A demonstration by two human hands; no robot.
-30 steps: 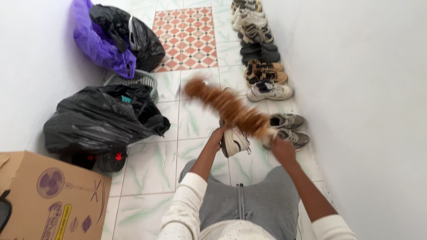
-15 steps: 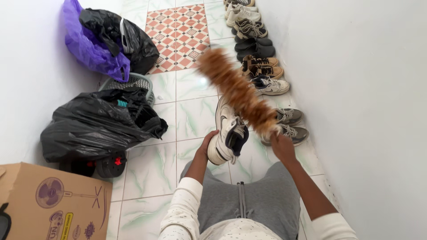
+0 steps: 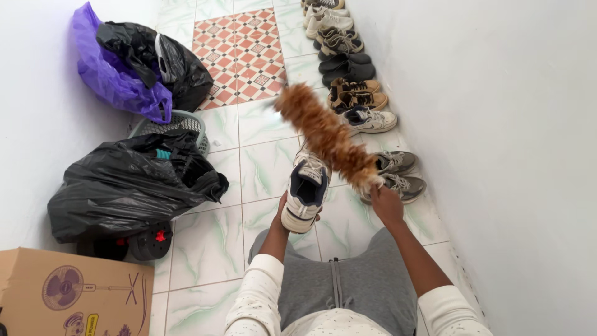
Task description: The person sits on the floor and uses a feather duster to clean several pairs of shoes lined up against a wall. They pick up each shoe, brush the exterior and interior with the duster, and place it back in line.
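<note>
Left hand (image 3: 281, 219) grips sneaker (image 3: 306, 190), toe pointing away; right hand (image 3: 385, 204) duster (image 3: 326, 135).

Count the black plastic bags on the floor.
2: one black bag beside the cardboard box, another black bag farther along the left wall against the purple bag. More may be hidden beneath.

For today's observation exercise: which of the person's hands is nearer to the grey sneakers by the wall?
Right. The right hand, gripping the feather duster, is just beside the grey sneakers. The left hand holds a white and navy shoe farther from the wall.
</note>
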